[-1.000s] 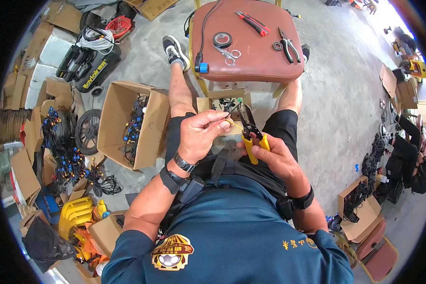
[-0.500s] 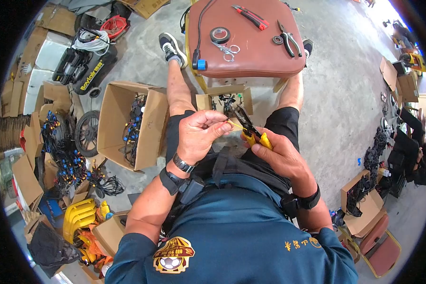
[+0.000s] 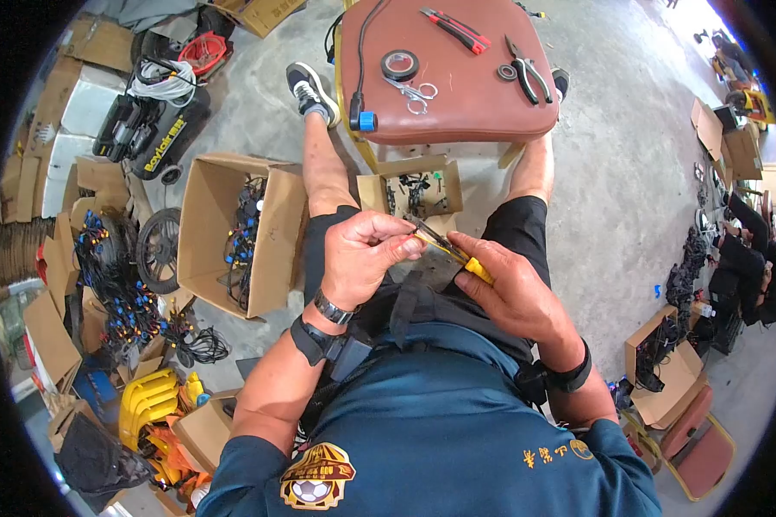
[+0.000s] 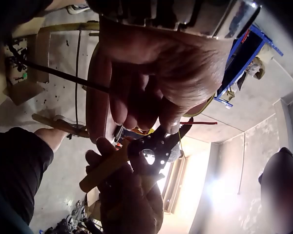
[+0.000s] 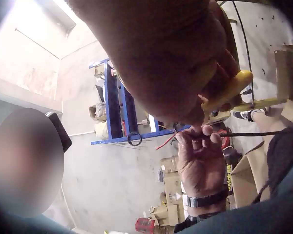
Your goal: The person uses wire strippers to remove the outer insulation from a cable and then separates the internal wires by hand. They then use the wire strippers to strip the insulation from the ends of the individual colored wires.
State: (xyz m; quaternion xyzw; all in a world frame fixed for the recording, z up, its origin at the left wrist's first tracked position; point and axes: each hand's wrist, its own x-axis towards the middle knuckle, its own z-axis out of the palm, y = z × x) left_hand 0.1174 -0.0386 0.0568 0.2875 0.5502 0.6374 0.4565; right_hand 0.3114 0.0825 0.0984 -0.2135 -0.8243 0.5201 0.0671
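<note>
In the head view my left hand [image 3: 366, 254] pinches the end of a thin black cable [image 4: 63, 74], which runs off past the chair in the left wrist view. A red wire [image 4: 202, 123] sticks out from the cable end by the thumb, and a yellow wire shows between the hands. My right hand [image 3: 517, 291] grips yellow-handled wire strippers [image 4: 149, 146], whose black head has several holes. Their handles are squeezed close together in the head view. The jaws lie right at my left fingertips and are partly hidden by them.
On the brown chair seat [image 3: 457, 77] lie a red utility knife [image 3: 457, 32], black tape [image 3: 400, 64], folding scissors [image 3: 416, 95] and pliers [image 3: 526, 73]. A small box [image 3: 444, 185] of black parts sits on the floor below. Left stands a carton [image 3: 207, 224] of cables.
My right hand has turned and moved slightly up and left, squeezing the spread stripper handles together. The stripper head has swung down toward the left fingertips. My left hand stays nearly in place.
</note>
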